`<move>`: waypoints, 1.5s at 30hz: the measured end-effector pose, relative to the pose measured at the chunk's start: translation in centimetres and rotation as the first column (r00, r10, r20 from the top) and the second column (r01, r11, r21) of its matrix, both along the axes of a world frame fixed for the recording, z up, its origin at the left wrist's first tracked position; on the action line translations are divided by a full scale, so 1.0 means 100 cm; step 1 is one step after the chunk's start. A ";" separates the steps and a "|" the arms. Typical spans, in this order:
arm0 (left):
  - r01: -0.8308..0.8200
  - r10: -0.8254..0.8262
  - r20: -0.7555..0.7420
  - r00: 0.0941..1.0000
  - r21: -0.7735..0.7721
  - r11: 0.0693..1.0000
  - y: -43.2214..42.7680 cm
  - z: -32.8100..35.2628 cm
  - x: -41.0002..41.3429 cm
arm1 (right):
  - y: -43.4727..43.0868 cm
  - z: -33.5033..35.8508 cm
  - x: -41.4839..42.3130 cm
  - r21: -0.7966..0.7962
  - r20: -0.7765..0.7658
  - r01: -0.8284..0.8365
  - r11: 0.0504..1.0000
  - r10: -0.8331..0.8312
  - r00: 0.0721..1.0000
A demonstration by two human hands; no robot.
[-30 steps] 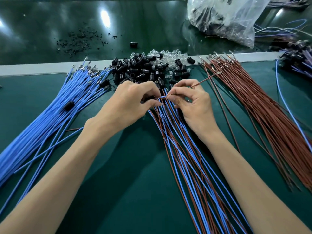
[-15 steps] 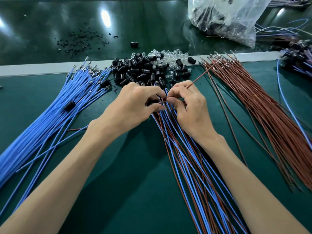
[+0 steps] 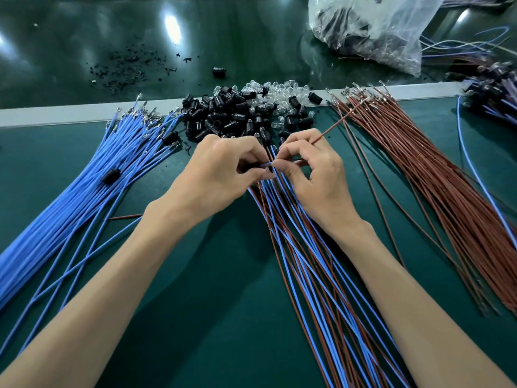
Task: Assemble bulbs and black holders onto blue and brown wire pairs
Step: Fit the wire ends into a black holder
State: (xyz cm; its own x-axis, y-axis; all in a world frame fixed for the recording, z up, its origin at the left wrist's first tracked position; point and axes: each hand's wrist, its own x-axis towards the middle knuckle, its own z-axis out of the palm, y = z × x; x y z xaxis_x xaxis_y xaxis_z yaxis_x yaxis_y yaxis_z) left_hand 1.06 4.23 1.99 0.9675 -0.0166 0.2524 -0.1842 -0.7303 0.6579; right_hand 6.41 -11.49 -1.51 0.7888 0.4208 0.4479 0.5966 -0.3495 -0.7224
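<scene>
Left hand (image 3: 221, 175): fingers curled round a black holder (image 3: 248, 167). Right hand (image 3: 316, 177): pinches blue wire end (image 3: 267, 164); brown wire (image 3: 335, 125) exits toward 1 o'clock. Holder pile (image 3: 223, 116) at 12 o'clock.

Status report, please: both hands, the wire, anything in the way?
Left hand grips black holder, mostly hidden. Right hand pinches blue wire at holder; brown wire sticks up from same hand. Nothing between hands; mixed wire bundle lies underneath.

Left hand (image 3: 221, 177) and right hand (image 3: 319, 179) above the wire pairs (image 3: 307, 261), blue wire tip (image 3: 267, 164) between their fingers (image 3: 289, 148)
</scene>
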 end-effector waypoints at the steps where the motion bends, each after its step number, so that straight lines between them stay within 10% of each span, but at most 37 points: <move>1: 0.007 -0.007 -0.005 1.000 -0.007 1.000 -0.001 0.000 0.000 | 0.001 0.000 -0.001 0.005 -0.001 -0.026 1.000 0.026 1.000; 10: 0.037 -0.039 -0.033 0.999 -0.062 0.997 -0.007 0.000 -0.002 | -0.001 0.001 -0.001 0.027 -0.056 -0.037 0.999 0.038 0.998; 16: 0.018 -0.116 -0.317 0.942 -0.296 0.955 0.031 0.014 -0.002 | -0.010 0.006 0.006 0.174 -0.170 0.073 0.982 -0.043 0.985; 26: 0.070 -0.174 -0.377 0.910 -0.273 0.959 0.033 0.007 -0.001 | -0.010 0.010 0.005 0.045 0.001 -0.045 0.998 0.045 0.999; 45: 0.153 -0.227 -0.562 0.796 -0.177 0.972 0.078 0.008 -0.005 | -0.025 0.006 0.019 0.119 -0.231 -0.011 0.993 0.039 0.972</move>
State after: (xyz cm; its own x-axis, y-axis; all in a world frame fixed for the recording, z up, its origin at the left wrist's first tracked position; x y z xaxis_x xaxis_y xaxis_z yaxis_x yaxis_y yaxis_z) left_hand 0.59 12.01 2.82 0.9152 -0.2217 -0.3365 0.1278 -0.6323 0.7641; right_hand 8.28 -13.98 -0.87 0.8671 0.3978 0.2998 0.4146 -0.2427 -0.8770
